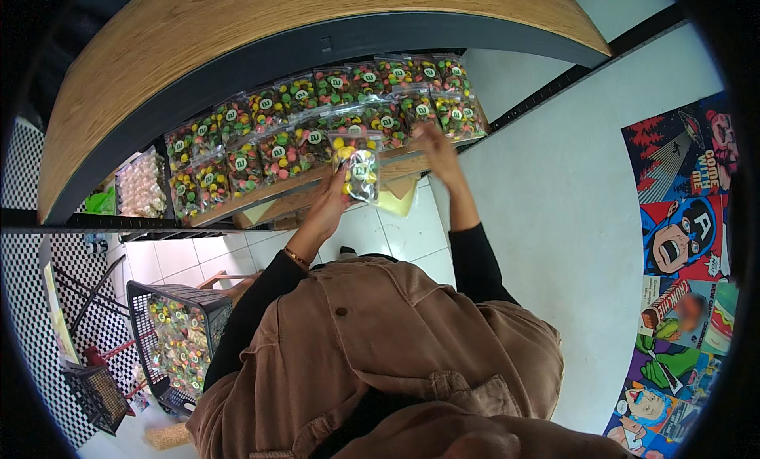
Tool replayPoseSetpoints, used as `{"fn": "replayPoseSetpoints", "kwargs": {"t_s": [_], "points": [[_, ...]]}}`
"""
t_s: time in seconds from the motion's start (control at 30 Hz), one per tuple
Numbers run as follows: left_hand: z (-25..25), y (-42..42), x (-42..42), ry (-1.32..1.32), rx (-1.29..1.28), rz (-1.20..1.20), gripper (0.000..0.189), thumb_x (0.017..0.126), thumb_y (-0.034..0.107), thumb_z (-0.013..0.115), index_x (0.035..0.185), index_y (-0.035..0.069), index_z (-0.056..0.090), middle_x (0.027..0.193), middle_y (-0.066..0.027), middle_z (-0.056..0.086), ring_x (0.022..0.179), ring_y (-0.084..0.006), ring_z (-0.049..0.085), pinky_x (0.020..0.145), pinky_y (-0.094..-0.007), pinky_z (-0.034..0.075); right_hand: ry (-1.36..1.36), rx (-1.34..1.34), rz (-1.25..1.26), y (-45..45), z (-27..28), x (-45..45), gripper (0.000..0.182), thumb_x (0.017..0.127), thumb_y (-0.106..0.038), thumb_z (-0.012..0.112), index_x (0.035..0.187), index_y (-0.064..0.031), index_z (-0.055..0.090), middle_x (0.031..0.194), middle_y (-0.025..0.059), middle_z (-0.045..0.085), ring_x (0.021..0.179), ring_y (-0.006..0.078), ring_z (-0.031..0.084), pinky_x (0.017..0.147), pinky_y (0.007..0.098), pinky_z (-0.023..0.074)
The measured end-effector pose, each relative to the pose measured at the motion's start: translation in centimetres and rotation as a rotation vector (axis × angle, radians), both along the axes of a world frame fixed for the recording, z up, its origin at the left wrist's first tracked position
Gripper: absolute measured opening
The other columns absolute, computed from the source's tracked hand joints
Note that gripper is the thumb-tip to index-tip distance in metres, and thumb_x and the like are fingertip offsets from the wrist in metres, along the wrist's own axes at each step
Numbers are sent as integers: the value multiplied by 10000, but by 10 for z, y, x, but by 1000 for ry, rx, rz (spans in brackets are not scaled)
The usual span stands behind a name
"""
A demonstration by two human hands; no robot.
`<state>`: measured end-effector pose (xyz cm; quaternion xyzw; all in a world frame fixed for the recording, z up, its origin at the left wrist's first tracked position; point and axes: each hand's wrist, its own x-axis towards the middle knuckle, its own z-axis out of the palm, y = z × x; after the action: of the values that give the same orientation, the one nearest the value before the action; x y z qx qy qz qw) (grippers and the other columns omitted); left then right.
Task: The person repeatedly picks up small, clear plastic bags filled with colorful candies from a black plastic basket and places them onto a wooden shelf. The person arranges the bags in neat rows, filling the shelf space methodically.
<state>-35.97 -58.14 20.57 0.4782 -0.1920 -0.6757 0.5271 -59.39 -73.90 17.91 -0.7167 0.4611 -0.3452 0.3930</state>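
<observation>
My left hand (328, 202) grips the side of a clear plastic bag (363, 183) of coloured candies, mostly yellow and brown, with a round printed label. I hold this bag upright just in front of the shelf's front edge. My right hand (441, 156) is raised at the right end of the shelf (409, 165), its blurred fingers in front of the standing bags; whether they touch one cannot be told. Two rows of similar candy bags (278, 153) stand packed on that wooden shelf, with red, green, yellow and brown pieces showing.
A wood-topped shelf with a dark edge (332, 40) overhangs the bags. Pale pink packets (141, 183) stand left of them. A black plastic basket (138, 334) of candy bags is at my left. The white wall (534, 180) with posters (683, 239) rises at right.
</observation>
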Motion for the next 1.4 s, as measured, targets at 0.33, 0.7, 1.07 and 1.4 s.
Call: {"fn": "replayPoseSetpoints", "kwargs": {"t_s": [0.33, 0.7, 1.07, 1.4], "points": [[18, -13, -28, -282, -241, -263, 457, 990, 324, 418, 1387, 109, 346, 1339, -77, 403, 1216, -219, 443, 938, -328, 453, -190, -83, -115, -2, 23, -26, 516, 847, 29, 576, 1295, -9, 323, 1212, 128, 501, 1114, 191, 496, 937, 319, 431], [-2, 12, 0, -225, -164, -293, 310, 985, 250, 445, 1251, 95, 487, 1198, -62, 529, 1070, -178, 541, 891, -307, 456, 639, -240, -549, -106, -11, -107, 468, 789, 4, 475, 1248, -10, 386, 1115, 299, 546, 1034, 442, 541, 891, 439, 444], [-8, 22, 9, -214, -143, -274, 309, 983, 235, 446, 1255, 92, 478, 1176, -64, 551, 1040, -173, 558, 896, -308, 451, 15, 156, -389, -148, -52, -149, 453, 843, -27, 447, 1297, -28, 444, 1031, 135, 635, 904, 219, 618, 775, 304, 487], [-13, 26, 7, -239, -127, -277, 313, 987, 235, 439, 1260, 86, 471, 1172, -76, 562, 1035, -179, 563, 901, -318, 450, 649, -286, -419, -149, -67, -138, 522, 869, -257, 501, 1350, -69, 427, 1233, 221, 526, 1116, 381, 518, 903, 439, 434]]}}
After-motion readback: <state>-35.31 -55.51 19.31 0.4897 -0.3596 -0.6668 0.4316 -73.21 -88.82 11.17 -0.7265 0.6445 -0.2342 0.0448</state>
